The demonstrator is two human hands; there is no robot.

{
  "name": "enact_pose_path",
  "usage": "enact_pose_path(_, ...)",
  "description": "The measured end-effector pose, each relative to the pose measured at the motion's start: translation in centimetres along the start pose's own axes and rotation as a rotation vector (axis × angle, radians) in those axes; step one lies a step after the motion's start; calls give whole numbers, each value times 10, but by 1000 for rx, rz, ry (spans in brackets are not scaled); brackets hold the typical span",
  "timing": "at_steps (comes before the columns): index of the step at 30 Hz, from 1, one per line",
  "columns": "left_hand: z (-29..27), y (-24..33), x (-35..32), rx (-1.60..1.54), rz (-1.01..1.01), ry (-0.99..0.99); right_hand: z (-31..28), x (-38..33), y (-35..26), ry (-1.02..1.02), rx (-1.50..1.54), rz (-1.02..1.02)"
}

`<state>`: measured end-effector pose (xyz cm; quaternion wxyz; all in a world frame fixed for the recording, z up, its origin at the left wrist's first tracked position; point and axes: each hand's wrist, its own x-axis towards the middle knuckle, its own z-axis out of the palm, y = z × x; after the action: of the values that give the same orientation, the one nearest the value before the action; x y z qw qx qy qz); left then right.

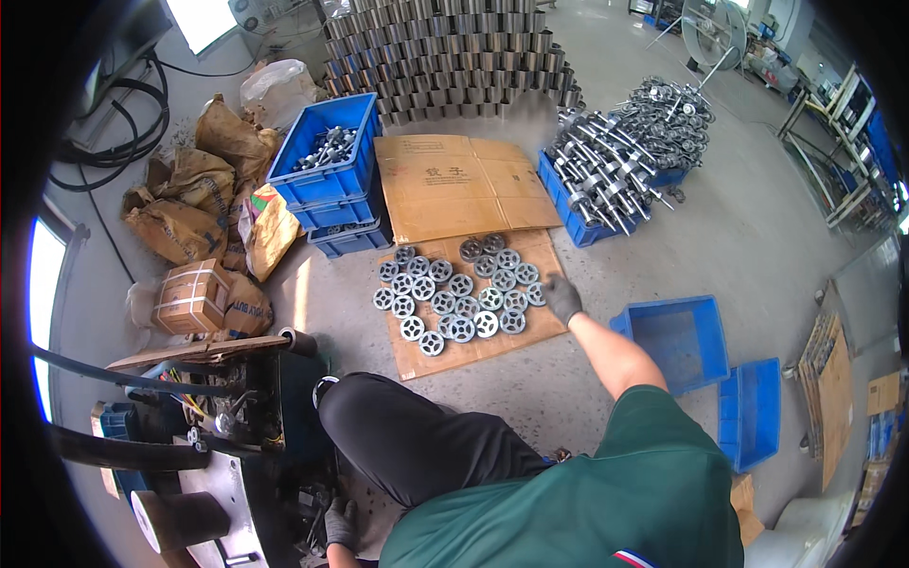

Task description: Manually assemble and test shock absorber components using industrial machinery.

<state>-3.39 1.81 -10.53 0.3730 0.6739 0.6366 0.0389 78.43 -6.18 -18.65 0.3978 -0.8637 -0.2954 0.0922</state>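
While the person sits at lower centre of the frame, the right hand (563,298), gloved in grey, reaches forward on an extended bare forearm to the right edge of a group of metal wheels (459,292). Its fingers curl loosely downward over the nearest wheel; whether they grip it cannot be told. The wheels lie flat, holes facing up, in rough rows on a cardboard sheet (492,352) at mid-frame, so none shows a long axis. The left hand (341,523), also gloved, sits low at the bottom edge beside a dark machine (227,417); its fingers curl against machine parts, and whether they hold anything cannot be told.

Right of the forearm stands a blue bin (677,343), with a second blue bin (753,412) tilted just beside it. Above the wheels lies a folded cardboard box (454,185). Upper left, stacked blue crates (331,175) hold small metal parts. Upper right, another blue crate (578,213) is heaped with metal shafts (625,151), their long axes running mostly from upper left to lower right. Stacked metal cylinders (445,52) fill the top centre, and brown sacks (204,180) lie at left.
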Motion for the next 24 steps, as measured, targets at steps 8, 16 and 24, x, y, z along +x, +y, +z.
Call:
enact_pose_path(8, -155, 96, -100, -167, 307, 687, 102, -247, -12, -1105, -33, -268)
enact_pose_path(16, -138, -39, -284, -286, -64, 1137, 219, -79, -70, -1075, -154, -657)
enact_pose_path(24, 171, -88, -499, -175, -981, 1023, 362, -73, -438, -1372, -350, -1016)
